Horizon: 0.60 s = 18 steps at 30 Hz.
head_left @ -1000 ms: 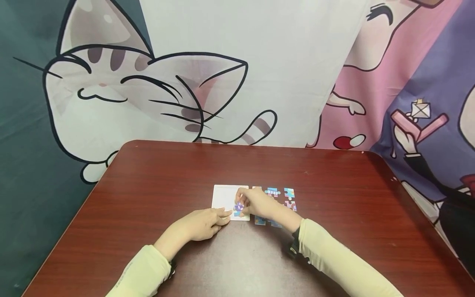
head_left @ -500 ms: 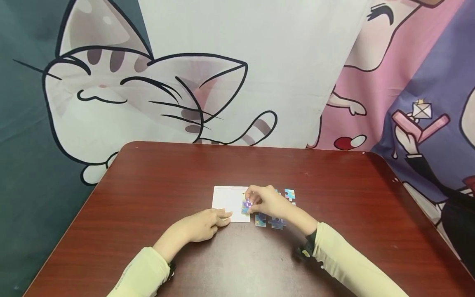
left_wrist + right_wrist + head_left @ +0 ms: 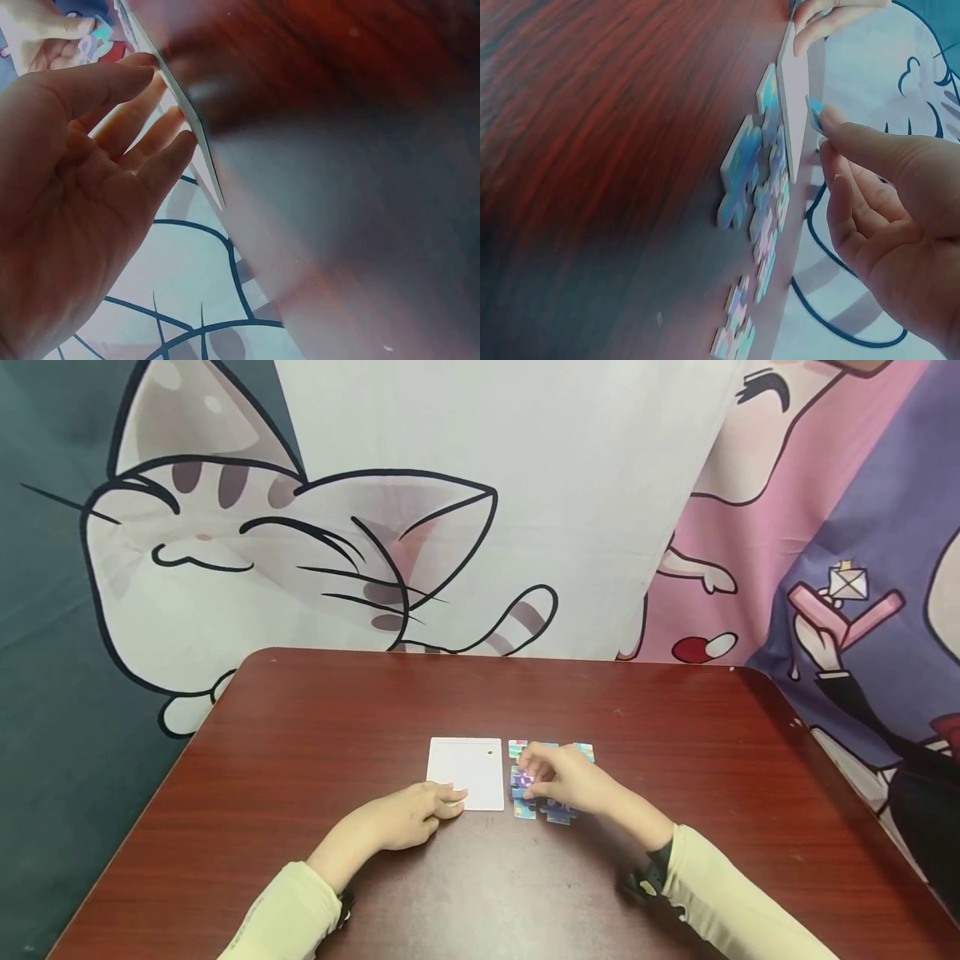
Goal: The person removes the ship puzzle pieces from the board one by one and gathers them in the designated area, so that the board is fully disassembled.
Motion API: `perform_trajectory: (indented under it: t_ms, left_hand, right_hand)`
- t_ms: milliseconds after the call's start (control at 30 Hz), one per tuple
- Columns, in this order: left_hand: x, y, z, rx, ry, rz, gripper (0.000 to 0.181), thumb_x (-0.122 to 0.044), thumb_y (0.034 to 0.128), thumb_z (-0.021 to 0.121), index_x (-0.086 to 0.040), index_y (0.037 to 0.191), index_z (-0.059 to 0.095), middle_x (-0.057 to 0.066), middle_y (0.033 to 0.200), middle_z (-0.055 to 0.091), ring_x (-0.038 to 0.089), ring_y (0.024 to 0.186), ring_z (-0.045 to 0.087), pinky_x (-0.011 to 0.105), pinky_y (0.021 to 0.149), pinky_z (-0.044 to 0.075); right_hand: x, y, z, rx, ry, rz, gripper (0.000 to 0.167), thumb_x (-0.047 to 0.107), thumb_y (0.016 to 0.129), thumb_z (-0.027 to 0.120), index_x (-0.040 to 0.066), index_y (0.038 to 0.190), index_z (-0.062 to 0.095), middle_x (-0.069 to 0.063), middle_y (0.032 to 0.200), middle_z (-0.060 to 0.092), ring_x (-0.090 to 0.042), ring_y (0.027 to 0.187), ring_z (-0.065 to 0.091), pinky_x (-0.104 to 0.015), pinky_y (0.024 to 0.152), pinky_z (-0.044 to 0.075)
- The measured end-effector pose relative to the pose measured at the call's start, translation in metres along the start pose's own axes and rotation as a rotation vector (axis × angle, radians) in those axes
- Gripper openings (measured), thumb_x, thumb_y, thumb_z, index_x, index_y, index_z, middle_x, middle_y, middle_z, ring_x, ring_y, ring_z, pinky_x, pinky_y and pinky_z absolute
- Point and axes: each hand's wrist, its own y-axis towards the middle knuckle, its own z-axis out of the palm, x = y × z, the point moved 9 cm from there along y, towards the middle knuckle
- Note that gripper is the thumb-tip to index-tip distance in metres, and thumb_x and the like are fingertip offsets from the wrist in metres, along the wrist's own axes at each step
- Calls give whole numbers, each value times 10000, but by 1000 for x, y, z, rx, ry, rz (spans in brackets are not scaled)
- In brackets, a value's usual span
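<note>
A flat white square board [image 3: 467, 770] lies on the table in the head view. My left hand [image 3: 409, 817] rests its fingers on the board's near left corner; the left wrist view shows these fingers [image 3: 169, 154] fairly straight against the board's edge. Between thumb and fingertips, my right hand [image 3: 576, 779] pinches a purple and blue jigsaw piece [image 3: 522, 779]. The right wrist view shows that piece raised off the table, partly covered by the thumb. Below and about it lie several loose jigsaw pieces [image 3: 558, 812], some hidden by the right hand.
The reddish-brown wooden table [image 3: 360, 710] extends around the board on all sides. Behind its far edge hangs a cartoon-printed cloth [image 3: 570, 485]. In the right wrist view, several pastel jigsaw pieces [image 3: 739, 176] lie flat beside the board.
My right hand has moved right with the jigsaw piece, from over the board to over the loose pieces. The left hand stays at the board's corner.
</note>
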Motion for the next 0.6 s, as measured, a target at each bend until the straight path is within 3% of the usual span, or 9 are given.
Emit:
perform_trajectory:
  t_ms: [233, 433, 600]
  left_hand:
    - [-1, 0, 1, 4, -2, 2, 378, -14, 917, 487, -42, 1289, 550, 9, 1442, 425, 263, 1354, 334, 448, 1089, 297]
    - [-2, 0, 1, 4, 4, 14, 375, -4, 913, 492, -32, 1282, 555, 22, 1436, 433, 271, 1348, 344, 447, 1088, 299]
    - [-2, -1, 0, 0, 18, 28, 371, 0, 912, 491, -14, 1278, 554, 38, 1432, 438, 285, 1343, 349, 454, 1087, 297]
  right_hand:
    - [-12, -20, -12, -82, -3, 9, 306, 100, 730, 785, 125, 946, 571, 90, 733, 626, -22, 661, 570, -210, 577, 489]
    - [-16, -37, -16, -102, -8, -19, 302, 77, 724, 787, 100, 937, 575, 84, 714, 621, -21, 645, 560, -202, 544, 475]
    - [-21, -47, -21, -117, -13, 4, 320, 65, 706, 797, 114, 926, 569, 99, 706, 603, -12, 646, 550, -204, 559, 483]
